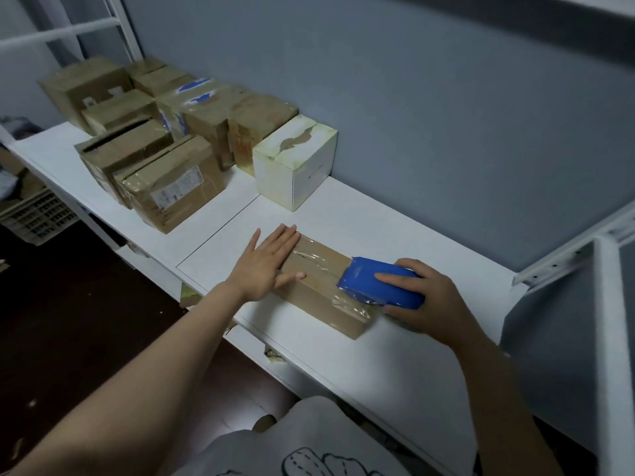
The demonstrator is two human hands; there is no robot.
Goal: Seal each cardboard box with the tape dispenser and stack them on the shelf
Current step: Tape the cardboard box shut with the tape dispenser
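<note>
The white counter (343,214) runs along the grey wall and carries all the work. A cluster of brown boxes (144,132) is gathered at its far left end, some set on top of others, with glossy tape visible on several. One box in the front of the cluster (117,146) shows a dark gap along its top seam and is judged possibly unsealed. A white box (295,159) stands alone just beside the cluster, with tape and torn patches on its top.

The cardboard box (316,286) now being sealed lies near the front edge of the counter, well apart from the others. A strip of clear tape (319,261) is seen laid along its top seam. The blue tape dispenser (378,283) rests at the right end of that seam, where the tape wrinkles over the edge.

The left hand (264,266) is laid flat on the box's left end, fingers straight, holding it steady. The right hand (429,300) is wrapped around the dispenser.

The pass along the top is judged nearly finished. Cutting the tape and stacking this box remain. Which surface serves as the shelf cannot be told.
</note>
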